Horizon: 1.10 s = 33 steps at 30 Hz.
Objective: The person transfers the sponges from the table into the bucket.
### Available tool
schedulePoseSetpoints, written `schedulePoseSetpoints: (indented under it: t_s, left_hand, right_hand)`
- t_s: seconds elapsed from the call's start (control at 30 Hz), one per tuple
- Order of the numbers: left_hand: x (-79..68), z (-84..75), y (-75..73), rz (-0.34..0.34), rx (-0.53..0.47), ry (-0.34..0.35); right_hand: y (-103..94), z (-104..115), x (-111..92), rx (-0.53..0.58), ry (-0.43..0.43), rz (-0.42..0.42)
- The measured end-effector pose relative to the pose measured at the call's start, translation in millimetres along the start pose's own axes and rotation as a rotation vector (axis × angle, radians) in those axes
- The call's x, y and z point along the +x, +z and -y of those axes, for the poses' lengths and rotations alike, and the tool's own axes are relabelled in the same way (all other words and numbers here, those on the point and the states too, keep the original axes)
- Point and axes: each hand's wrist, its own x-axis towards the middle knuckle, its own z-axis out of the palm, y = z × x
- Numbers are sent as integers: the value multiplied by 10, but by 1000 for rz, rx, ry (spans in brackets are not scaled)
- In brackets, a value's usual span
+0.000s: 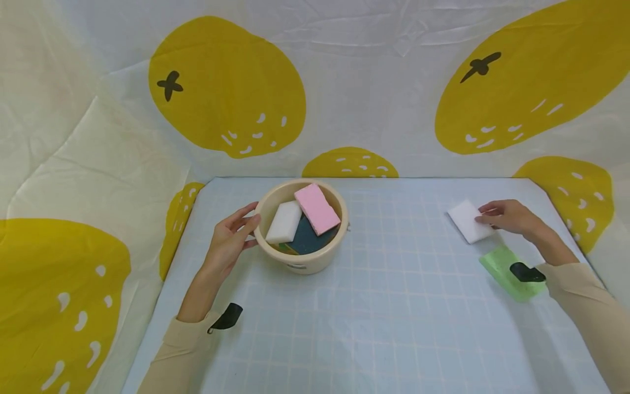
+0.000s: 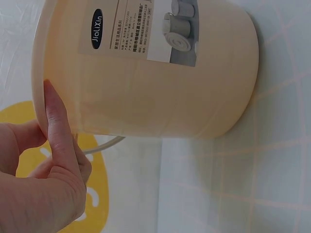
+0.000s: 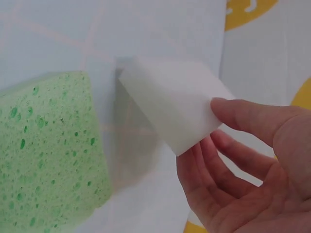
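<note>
My left hand (image 1: 223, 246) grips the rim of a cream plastic bucket (image 1: 315, 265) at the left of the table, thumb and fingers on either side of the rim. Inside lie a white sponge (image 1: 284, 221), a pink sponge (image 1: 317, 209) on top, and a dark blue flat piece (image 1: 310, 239) below; what lies beneath is mostly hidden. Over at the right, my right hand (image 1: 514, 219) pinches one end of another white sponge (image 3: 170, 99), tilted, its far end near the tabletop. A porous green sponge (image 3: 48, 150) lies close to it, partly under the right wrist in the head view.
A pale blue checked cloth (image 1: 384, 317) covers the table. White hangings with yellow fruit prints (image 1: 231, 82) rise behind and at both sides. The bucket's wall bears a printed label (image 2: 141, 29), and its thin handle (image 2: 107, 144) hangs beside the left fingers.
</note>
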Motion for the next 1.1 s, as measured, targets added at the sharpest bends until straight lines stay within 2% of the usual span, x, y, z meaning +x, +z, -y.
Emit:
schedulePoseSetpoints:
  t_s: [0.57, 0.9, 1.1]
  left_hand:
    - [12, -8, 11, 0, -4, -16]
    - [-2, -15, 6, 1, -5, -9]
    - [-8, -12, 6, -1, 9, -10]
  right_hand:
    - [-93, 284, -70, 105, -15, -34]
    - [-144, 541, -98, 213, -50, -77]
    - [-178, 736, -142, 237, -83, -84]
